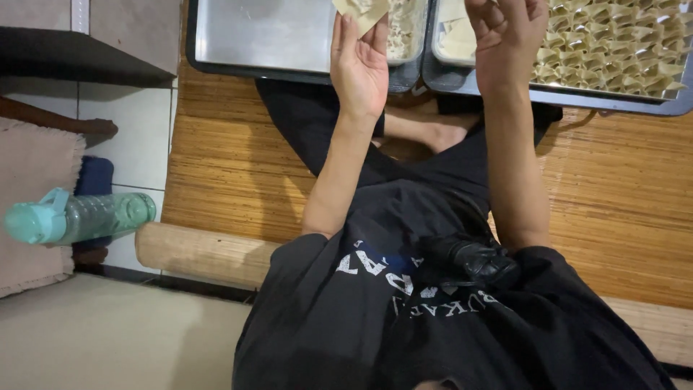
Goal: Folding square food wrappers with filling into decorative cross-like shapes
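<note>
Head view is showing the left hand [359, 68] with its fingers [345, 32] lying together under a pale, thin, square dumpling wrapper [359, 10], which is resting on the fingertips above a metal tray [260, 36]. The right hand [505, 40] is hovering with its fingers [498, 13] curling loosely apart, gripping nothing, over a second tray [462, 79] that is holding rows of folded dumplings [613, 47]. Both trays are sitting on a woven bamboo mat [224, 173]. A green-capped clear plastic bottle [79, 217] is lying on its side at the far left. White lettering is crossing the person's black shirt [404, 318].
</note>
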